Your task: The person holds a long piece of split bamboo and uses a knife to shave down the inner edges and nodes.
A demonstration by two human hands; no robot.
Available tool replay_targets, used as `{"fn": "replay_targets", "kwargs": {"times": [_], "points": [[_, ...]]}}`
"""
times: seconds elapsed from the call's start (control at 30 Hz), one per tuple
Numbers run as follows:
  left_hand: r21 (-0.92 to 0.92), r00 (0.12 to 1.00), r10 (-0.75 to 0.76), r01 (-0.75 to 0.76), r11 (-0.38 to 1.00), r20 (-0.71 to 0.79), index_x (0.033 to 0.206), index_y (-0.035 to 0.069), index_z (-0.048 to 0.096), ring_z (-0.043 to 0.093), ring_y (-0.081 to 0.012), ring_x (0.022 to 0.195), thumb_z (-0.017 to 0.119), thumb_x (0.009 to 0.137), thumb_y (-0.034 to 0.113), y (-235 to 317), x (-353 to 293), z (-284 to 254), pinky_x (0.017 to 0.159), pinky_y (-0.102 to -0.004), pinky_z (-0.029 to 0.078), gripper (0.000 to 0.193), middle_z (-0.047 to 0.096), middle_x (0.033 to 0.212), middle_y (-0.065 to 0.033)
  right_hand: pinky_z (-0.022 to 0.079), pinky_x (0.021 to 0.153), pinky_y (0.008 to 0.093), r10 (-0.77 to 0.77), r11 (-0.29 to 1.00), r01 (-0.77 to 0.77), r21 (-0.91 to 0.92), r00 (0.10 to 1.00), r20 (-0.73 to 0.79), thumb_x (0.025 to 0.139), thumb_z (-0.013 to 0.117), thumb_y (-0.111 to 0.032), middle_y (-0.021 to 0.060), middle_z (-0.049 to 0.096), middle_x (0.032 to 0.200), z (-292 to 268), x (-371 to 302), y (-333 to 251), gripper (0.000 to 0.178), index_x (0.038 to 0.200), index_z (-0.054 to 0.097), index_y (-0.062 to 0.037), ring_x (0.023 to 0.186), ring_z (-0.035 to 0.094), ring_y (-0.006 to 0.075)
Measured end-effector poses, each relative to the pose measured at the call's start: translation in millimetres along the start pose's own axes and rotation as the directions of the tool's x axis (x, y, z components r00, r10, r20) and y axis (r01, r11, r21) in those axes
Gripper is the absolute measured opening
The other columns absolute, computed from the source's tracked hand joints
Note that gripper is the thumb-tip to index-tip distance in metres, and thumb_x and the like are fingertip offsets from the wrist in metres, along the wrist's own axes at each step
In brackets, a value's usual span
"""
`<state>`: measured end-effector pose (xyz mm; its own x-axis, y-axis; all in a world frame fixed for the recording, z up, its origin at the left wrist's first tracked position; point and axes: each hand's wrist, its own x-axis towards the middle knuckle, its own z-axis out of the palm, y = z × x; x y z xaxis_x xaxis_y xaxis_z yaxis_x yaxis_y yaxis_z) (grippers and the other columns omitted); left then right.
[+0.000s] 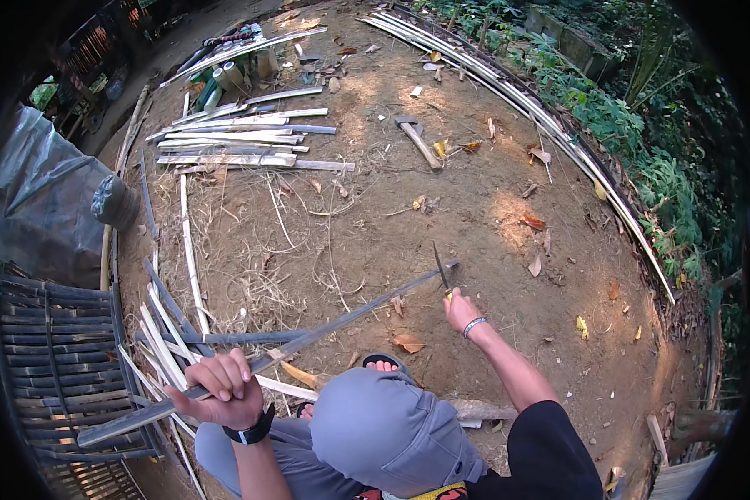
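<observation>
My left hand (223, 390), with a dark band on its wrist, is closed around a long grey bamboo slat (342, 319). The slat runs from the bamboo rack at the lower left up to the middle of the ground. In my right hand (462, 312) is a knife (442, 271) with a thin dark blade and a bit of yellow at the handle. Its blade points away from me and stands beside the slat's far end; whether they touch I cannot tell. My bent knee in grey trousers (383, 425) fills the lower middle, a sandalled foot beyond it.
Split bamboo strips (233, 137) lie piled at the upper left, with more slats (167, 329) near my left hand. A hammer-like tool (421, 143) rests on the dirt farther off. Long pale strips (542, 121) line the planted right edge. A dark bamboo rack (62, 367) stands left.
</observation>
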<state>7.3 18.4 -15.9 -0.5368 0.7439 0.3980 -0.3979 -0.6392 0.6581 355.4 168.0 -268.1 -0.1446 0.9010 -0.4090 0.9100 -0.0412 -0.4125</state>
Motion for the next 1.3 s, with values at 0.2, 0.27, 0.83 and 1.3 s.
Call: {"fn": "replay_targets", "kwargs": {"times": [0.2, 0.27, 0.83, 1.3], "points": [[-0.062, 0.996, -0.029, 0.023, 0.998, -0.085, 0.046, 0.012, 0.036, 0.027, -0.0101, 0.034, 0.034, 0.092, 0.06, -9, 1, -2, 0.045, -0.0278, 0.035, 0.067, 0.032, 0.039, 0.0016, 0.05, 0.077, 0.0513, 0.127, 0.992, -0.127, 0.007, 0.991, -0.042, 0.091, 0.047, -0.024, 0.0323, 0.061, 0.091, 10, 21, 31, 0.032, 0.104, 0.045, 0.0057, 0.089, 0.06, 0.0464], [-0.017, 1.0, -0.024, 0.024, 1.0, -0.01, 0.047, 0.012, 0.035, 0.026, -0.01, 0.034, 0.034, 0.092, 0.06, -5, 1, -2, 0.046, -0.0278, 0.035, 0.066, 0.031, 0.039, 0.0019, 0.05, 0.075, 0.0519, 0.108, 0.994, -0.108, -0.017, 0.993, -0.045, 0.091, 0.048, -0.023, 0.0329, 0.061, 0.091, 6, 31, 30, 0.033, 0.103, 0.045, 0.0066, 0.087, 0.06, 0.0469], [-0.053, 0.991, -0.042, 0.036, 0.998, -0.126, 0.047, 0.012, 0.036, 0.027, -0.0095, 0.033, 0.031, 0.092, 0.061, -11, 3, -1, 0.044, -0.027, 0.034, 0.067, 0.032, 0.039, 0.0019, 0.048, 0.074, 0.0555, 0.107, 0.994, -0.104, 0.029, 0.985, -0.136, 0.091, 0.049, -0.023, 0.035, 0.059, 0.087, 21, 47, 58, 0.032, 0.103, 0.043, 0.0068, 0.085, 0.058, 0.0498], [-0.001, 0.974, -0.038, 0.039, 0.999, -0.222, 0.047, 0.012, 0.036, 0.025, -0.0109, 0.034, 0.035, 0.092, 0.061, -6, 4, -14, 0.046, -0.0277, 0.031, 0.066, 0.029, 0.038, 0.001, 0.048, 0.076, 0.0515, -0.012, 0.975, 0.025, 0.221, 0.998, -0.06, 0.09, 0.052, -0.027, 0.0305, 0.061, 0.086, 7, -21, -43, 0.03, 0.096, 0.048, 0.0025, 0.089, 0.057, 0.0485]]}}
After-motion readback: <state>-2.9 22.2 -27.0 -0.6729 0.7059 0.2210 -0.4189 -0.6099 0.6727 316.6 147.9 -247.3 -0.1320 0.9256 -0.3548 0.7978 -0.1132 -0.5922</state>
